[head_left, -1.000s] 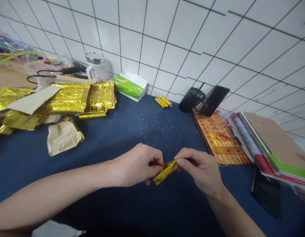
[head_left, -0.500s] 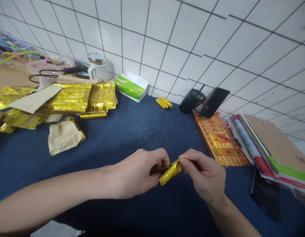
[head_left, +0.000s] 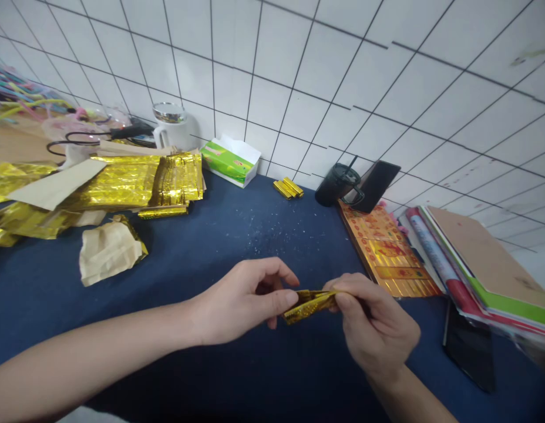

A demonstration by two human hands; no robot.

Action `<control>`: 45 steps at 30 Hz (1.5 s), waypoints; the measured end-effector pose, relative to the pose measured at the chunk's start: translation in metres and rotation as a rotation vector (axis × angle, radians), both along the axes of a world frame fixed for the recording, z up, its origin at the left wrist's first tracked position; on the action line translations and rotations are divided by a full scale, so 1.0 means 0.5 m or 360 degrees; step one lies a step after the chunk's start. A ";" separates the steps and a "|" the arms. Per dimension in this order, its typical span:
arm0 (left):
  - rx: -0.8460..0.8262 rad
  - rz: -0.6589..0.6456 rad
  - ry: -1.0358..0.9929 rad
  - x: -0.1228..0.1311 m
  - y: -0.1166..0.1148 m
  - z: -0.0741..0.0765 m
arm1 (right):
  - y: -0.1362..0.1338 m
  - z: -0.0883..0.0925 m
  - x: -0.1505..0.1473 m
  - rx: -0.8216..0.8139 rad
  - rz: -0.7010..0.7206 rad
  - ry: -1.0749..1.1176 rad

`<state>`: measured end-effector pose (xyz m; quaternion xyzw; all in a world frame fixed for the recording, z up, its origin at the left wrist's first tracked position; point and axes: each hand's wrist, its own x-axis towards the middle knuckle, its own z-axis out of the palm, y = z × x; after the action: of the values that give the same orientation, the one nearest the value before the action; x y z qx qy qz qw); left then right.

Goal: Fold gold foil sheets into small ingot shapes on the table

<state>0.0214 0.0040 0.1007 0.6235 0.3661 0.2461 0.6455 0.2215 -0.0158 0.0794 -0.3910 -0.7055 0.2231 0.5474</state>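
Observation:
A small folded strip of gold foil paper [head_left: 308,304] is held between both my hands just above the dark blue tablecloth [head_left: 237,235]. My left hand [head_left: 244,299] pinches its left end with thumb and fingers. My right hand [head_left: 373,326] is closed on its right end, fingers curled over it. A stack of gold foil sheets [head_left: 135,179] lies at the back left. Two or three finished folded gold pieces [head_left: 289,188] sit near the wall.
A crumpled tan paper [head_left: 107,249] lies left of centre. At the back stand a white mug [head_left: 172,124], a green tissue box [head_left: 228,160] and a black cup [head_left: 337,183]. Printed gold-red sheets [head_left: 387,247], stacked books [head_left: 484,258] and a dark phone [head_left: 468,343] fill the right.
The gold strip has turned from a steep tilt to nearly level between my hands. My left fingers have loosened at the top, and my right hand has slid slightly lower and to the right.

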 end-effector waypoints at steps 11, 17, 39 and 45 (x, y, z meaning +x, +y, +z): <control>-0.0154 -0.0062 0.0086 0.006 -0.013 0.003 | -0.009 -0.009 -0.006 -0.0033 0.0050 -0.0019; 0.0264 -0.0167 0.0414 -0.004 -0.016 0.009 | -0.007 -0.011 -0.015 -0.0098 -0.0034 -0.0104; 0.0517 -0.0209 0.0544 -0.004 -0.031 0.029 | 0.014 -0.026 -0.015 0.0060 -0.0168 -0.0507; 0.0534 -0.0029 0.0647 0.009 -0.024 -0.010 | 0.014 -0.033 -0.018 0.0082 -0.0158 -0.0511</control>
<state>0.0259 -0.0080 0.0959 0.7617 0.4368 0.1671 0.4485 0.2125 -0.0087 0.0630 -0.4418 -0.7692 0.1122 0.4479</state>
